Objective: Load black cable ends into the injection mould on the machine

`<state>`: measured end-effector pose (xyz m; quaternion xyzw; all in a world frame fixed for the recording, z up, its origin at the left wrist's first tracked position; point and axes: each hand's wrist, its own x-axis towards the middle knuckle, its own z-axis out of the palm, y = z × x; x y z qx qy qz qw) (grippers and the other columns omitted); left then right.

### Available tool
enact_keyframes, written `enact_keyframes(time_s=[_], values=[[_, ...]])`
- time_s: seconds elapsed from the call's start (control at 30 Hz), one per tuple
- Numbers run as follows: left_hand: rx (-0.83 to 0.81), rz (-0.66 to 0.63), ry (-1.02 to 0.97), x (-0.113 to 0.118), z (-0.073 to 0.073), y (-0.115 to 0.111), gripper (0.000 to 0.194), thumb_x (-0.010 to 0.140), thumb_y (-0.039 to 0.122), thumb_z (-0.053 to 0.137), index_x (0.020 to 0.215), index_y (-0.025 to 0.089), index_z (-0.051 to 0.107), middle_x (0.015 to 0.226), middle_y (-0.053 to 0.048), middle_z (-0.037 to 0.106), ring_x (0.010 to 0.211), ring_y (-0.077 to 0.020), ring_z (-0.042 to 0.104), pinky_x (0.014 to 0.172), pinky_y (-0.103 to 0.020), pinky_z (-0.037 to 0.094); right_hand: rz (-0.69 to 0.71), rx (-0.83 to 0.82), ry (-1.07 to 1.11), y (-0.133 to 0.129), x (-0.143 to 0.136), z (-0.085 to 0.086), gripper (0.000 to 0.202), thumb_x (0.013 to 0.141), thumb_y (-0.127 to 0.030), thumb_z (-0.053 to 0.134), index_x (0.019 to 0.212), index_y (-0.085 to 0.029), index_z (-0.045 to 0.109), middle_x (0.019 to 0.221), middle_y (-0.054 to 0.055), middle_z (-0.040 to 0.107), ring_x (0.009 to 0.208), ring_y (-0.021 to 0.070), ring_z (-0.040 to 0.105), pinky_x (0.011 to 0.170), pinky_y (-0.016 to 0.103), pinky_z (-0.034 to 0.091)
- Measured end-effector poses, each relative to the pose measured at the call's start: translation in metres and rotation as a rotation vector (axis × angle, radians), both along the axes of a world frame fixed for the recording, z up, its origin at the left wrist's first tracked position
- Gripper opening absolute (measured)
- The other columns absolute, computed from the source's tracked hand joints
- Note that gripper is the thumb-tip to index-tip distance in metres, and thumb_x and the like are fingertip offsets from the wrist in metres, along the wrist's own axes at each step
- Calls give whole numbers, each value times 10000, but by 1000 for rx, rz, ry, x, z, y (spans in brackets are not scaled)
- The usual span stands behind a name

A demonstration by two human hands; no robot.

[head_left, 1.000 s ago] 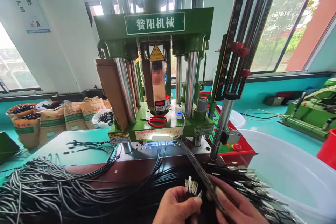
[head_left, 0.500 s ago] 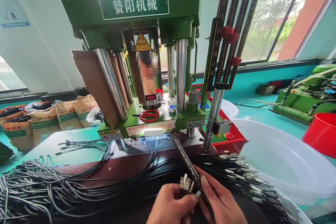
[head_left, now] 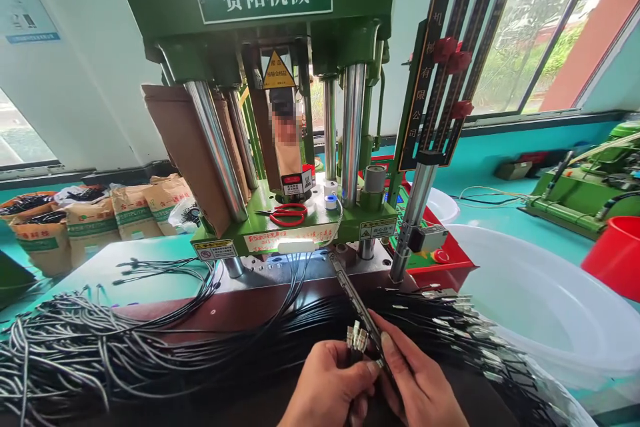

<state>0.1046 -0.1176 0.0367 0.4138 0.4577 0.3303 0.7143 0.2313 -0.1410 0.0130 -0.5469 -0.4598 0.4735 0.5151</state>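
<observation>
Two hands worked low in frame, close together in front of the green press (head_left: 280,113). Left hand (head_left: 333,390) was clenched around a small bunch of metal terminals (head_left: 356,335), tips sticking up above the fingers. Right hand (head_left: 425,390) gripped a long dark thin tool (head_left: 357,303), shaft angled up-left toward the press base, thumb lying along it just beside the terminals. Both hands touched or nearly touched at the thumbs.

Terminals sat over the dark front edge of the counter (head_left: 150,270), between the two hands. Black cables (head_left: 100,353) lay in a thick heap to the left, several strands running under the press plate. More terminal-tipped cables (head_left: 470,330) fanned out on the right, draped toward a large white tub (head_left: 550,320).

Red scissors (head_left: 287,213) lay on the press's lower platen, near a small tape roll (head_left: 330,201). Brown paper sacks (head_left: 95,220) stood against the left wall. Red bucket (head_left: 617,257) sat at the far right edge.
</observation>
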Motion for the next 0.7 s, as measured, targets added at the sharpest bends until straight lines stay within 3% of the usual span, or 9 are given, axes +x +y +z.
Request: enact_keyframes(time_s=[0.17,0.23,0.4,0.53,0.7], values=[[-7,34,-73,-6,-4,-1,402,581,451,764,679,121,556,544,13,548,398,-72,478,385,-199,375,5,-68,136,-4,2,2,618,798,-615,531,1288,-238,515,497,-58,453,394,83,361,344,181,314],[9,69,-101,-11,-5,0,435,599,465,762,762,105,580,607,-5,578,475,-82,514,450,-211,419,-35,-125,243,-8,6,4,625,762,-610,588,1277,-261,522,563,-44,519,421,80,404,367,174,353],[44,29,-60,-13,-9,5,491,629,527,720,849,118,563,531,36,537,381,-53,422,360,-179,320,-54,-176,342,-14,13,9,613,730,-589,643,1230,-243,567,622,-34,560,406,58,388,342,159,303],[42,-32,56,-6,-8,3,411,634,478,713,802,138,554,488,50,522,317,-40,369,303,-168,265,-34,-151,346,-12,13,8,597,742,-569,646,1217,-214,576,664,-20,566,476,75,446,395,167,343],[43,-16,182,1,-10,0,290,611,361,698,753,147,565,419,82,450,288,-49,345,279,-171,259,38,-154,271,-12,16,6,641,775,-585,599,1263,-175,537,478,-61,471,378,47,321,354,161,256]])
